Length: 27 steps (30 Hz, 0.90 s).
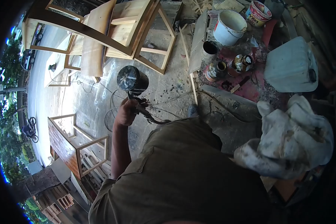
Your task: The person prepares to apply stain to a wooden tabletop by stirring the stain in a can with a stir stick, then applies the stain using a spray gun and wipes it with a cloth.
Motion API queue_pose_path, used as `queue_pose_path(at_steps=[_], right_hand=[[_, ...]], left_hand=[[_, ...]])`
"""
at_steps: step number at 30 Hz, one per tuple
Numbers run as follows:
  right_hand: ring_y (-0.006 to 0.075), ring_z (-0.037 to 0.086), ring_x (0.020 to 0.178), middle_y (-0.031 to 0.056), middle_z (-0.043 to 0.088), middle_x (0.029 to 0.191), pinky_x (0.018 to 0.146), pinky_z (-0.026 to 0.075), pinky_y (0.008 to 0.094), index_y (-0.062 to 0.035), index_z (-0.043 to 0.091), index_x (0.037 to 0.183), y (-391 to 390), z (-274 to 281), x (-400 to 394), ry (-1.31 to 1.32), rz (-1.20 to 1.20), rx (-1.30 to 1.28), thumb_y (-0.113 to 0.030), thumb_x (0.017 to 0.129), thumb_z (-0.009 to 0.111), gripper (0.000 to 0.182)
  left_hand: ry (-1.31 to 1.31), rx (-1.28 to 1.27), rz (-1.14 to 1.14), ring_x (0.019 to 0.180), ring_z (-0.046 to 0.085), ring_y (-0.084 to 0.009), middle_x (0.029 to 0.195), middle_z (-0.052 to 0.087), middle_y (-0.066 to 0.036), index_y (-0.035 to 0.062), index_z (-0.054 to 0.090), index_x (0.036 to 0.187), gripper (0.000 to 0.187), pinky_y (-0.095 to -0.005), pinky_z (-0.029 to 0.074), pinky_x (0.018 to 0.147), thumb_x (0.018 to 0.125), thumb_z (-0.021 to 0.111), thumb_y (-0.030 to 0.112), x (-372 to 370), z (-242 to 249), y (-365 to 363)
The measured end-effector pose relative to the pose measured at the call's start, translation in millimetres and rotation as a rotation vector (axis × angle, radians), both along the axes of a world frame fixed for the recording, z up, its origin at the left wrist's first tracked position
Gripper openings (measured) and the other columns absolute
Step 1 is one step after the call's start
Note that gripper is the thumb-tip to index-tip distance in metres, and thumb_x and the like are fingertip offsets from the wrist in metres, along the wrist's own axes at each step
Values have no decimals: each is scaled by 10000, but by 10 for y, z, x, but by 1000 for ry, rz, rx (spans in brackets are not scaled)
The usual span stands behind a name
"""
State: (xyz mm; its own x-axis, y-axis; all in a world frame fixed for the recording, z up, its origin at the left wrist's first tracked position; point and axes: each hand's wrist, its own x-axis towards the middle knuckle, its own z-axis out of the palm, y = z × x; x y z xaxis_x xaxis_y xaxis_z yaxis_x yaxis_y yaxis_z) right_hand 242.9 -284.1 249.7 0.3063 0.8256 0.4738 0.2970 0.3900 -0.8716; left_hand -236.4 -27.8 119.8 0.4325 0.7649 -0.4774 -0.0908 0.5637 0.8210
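Note:
My left hand (127,112) is closed around the handle of a spray gun (141,108) with a dark, paint-stained cup (132,80). A hose seems to run from the gun toward my body, beside my shirt. Beyond the cup stand pale wooden frames (153,56), with a curved wooden panel (95,39) across them; the gun is apart from these. My right hand does not show. On the right side lies a bunched, stained white cloth (283,138).
Right of me, a stained work surface (246,89) holds a white bucket (229,28), a paint tub (257,14), open cans (215,70), a brush (239,85) and a plastic jerrycan (292,67). A glossy wooden table (65,145) stands at left. Hoses (222,106) cross the floor.

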Motion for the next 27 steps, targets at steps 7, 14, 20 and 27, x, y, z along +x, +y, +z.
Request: queue_pose_path(at_steps=[7,14,20,27], right_hand=[[275,672,821,198,660,899,750,574,403,81,608,1123,1564,-916,-1138,1442,1530,-38,-356,999,631,455],[334,513,1317,208,480,1463,1125,380,410,45,422,1494,1813,-1082,-2417,315,163,119,-131,1066,512,471],[424,574,1218,244,541,1406,1033,461,456,45,428,1484,2152,-1366,-2967,307,74,207,-88,1043,523,471],[369,618,1212,209,637,1265,1051,503,398,30,540,1368,2672,-1294,-2782,-82,213,358,-27,1004,572,369]], left_hand=[[-14,-38,-45,1014,708,-366,1075,700,-217,-62,603,1085,248,-491,535,981,905,545,98,-111,318,-140],[507,543,-318,872,675,-238,972,667,-123,-64,622,1140,296,-372,533,778,888,558,78,-94,573,-317],[403,255,-145,730,587,-149,885,646,-63,-14,651,1053,235,-281,444,642,868,551,91,-54,592,-416],[200,-15,-50,882,713,-268,1007,723,-195,-55,600,1181,336,-331,515,717,898,535,114,-240,528,-363]])
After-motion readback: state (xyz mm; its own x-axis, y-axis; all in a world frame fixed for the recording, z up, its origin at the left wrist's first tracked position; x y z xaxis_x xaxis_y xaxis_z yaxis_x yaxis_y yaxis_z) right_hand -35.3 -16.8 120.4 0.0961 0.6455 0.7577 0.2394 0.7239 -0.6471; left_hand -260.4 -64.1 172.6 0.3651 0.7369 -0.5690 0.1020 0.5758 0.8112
